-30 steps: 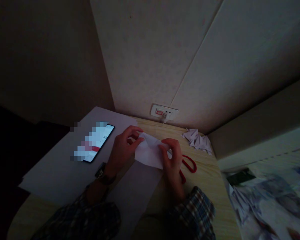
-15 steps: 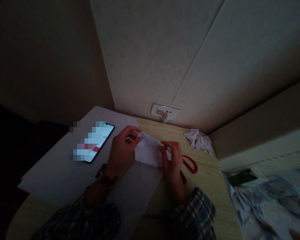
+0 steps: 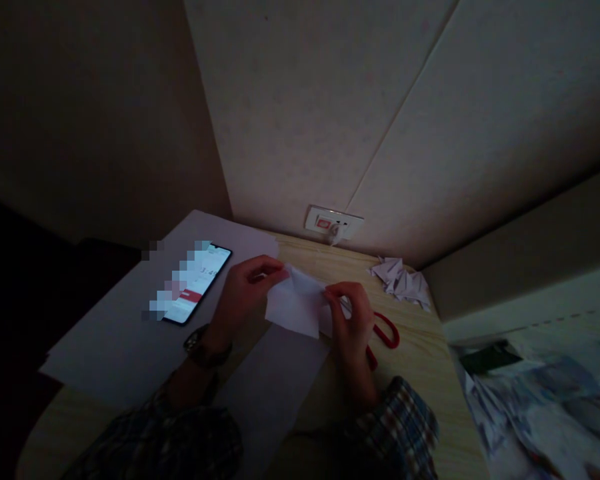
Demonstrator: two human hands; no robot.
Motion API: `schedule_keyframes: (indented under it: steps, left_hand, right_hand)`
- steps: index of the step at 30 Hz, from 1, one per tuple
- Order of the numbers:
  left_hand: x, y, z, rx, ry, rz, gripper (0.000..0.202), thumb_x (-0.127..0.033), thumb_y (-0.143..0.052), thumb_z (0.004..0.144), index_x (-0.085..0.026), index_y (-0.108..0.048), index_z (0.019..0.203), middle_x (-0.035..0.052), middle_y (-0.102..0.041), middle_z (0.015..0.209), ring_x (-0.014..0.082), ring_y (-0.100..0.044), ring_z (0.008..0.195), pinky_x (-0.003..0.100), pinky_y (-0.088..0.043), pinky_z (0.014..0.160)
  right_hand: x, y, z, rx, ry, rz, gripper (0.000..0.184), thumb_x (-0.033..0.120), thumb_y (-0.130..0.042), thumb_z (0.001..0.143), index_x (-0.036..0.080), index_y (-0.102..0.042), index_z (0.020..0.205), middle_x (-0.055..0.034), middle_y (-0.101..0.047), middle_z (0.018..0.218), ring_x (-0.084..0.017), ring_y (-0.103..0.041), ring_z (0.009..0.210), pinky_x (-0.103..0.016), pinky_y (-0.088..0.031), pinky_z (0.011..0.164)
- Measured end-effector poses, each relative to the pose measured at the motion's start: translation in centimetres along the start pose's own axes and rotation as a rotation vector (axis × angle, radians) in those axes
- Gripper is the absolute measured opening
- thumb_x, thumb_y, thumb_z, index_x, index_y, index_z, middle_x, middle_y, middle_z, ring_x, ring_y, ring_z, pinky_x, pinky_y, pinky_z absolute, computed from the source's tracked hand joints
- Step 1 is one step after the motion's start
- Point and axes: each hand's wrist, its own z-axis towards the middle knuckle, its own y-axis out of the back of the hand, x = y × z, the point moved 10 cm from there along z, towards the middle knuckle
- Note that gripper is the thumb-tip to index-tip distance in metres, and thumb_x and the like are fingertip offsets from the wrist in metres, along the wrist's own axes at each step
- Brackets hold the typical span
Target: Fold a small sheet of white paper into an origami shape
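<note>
A small white folded paper (image 3: 295,308) is held between both hands above a wooden table (image 3: 420,373). My left hand (image 3: 243,293) pinches its upper left corner, fingers closed on it. My right hand (image 3: 353,320) pinches the paper's right edge, fingers curled on it. Both wrists wear plaid sleeves, and a watch (image 3: 200,347) sits on the left wrist. Red-handled scissors (image 3: 386,333) lie just right of my right hand, partly hidden by it.
A large white sheet (image 3: 120,333) covers the table's left part, with a lit phone (image 3: 193,283) on it. A pile of folded white paper pieces (image 3: 400,280) lies at the back right. A wall socket (image 3: 333,223) sits behind. Cluttered bedding (image 3: 540,407) is at the right.
My right hand's fingers have curled in tighter on the paper's right edge, and the paper looks folded narrower. The view has shifted slightly.
</note>
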Motion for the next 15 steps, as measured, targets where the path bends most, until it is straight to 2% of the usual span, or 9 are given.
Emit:
schedule_keyframes:
  steps: [6,15]
  left_hand:
    - [-0.2,-0.2,0.1,0.055,0.035,-0.012,0.017,-0.034,-0.068,0.069,-0.018,-0.067,0.065,-0.0002,-0.066,0.065,0.0161,-0.060,0.067,0.025,-0.048,0.064]
    - [-0.3,-1.6,-0.4,0.237,0.065,-0.067,0.017,-0.033,-0.071,0.070,-0.018,-0.072,0.079,0.0025,-0.074,0.081,0.0188,-0.066,0.078,0.027,-0.051,0.072]
  right_hand:
    - [-0.9,0.0,0.1,0.005,-0.084,0.108,0.011,0.014,-0.062,0.085,0.022,-0.063,0.078,0.0020,-0.064,0.076,-0.016,-0.058,0.073,-0.029,-0.045,0.068]
    - [-2.8,-0.3,-0.1,0.027,-0.252,0.238,0.005,0.019,-0.068,0.080,0.022,-0.068,0.076,0.0015,-0.066,0.074,-0.016,-0.059,0.072,-0.029,-0.044,0.068]
